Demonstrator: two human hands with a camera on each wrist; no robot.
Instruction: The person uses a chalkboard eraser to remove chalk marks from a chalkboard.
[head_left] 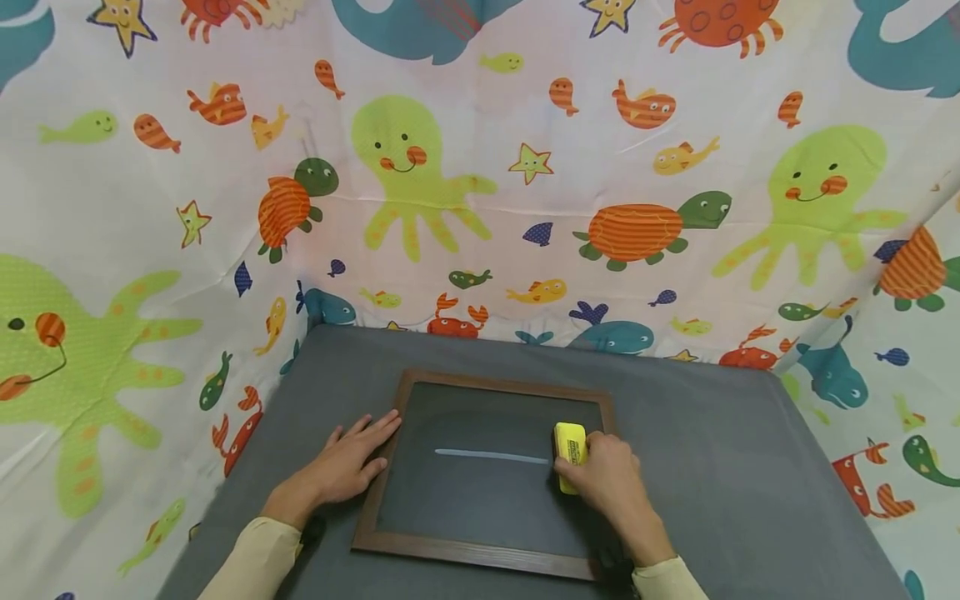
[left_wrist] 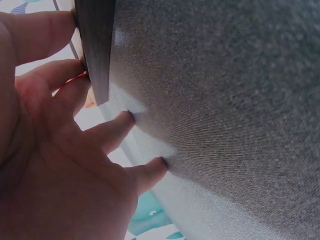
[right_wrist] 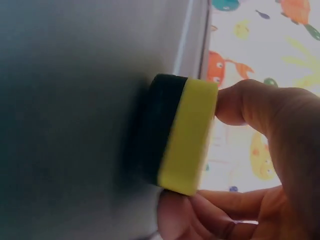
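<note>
One pale chalk line left on wood-framed dark chalkboard; right hand fingers clamped on yellow foam eraser at line's end; left hand fingers flat, spread, steadying frame.

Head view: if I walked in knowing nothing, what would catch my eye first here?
Probably the bright sea-creature curtain with octopuses, turtles and crabs, hung behind and beside the grey table. Next, the wood-framed chalkboard lying in the middle of the table, with one pale chalk line across it. The right hand holds a yellow eraser on the board at the line's right end, while the left hand rests flat at the frame's left edge.
</note>
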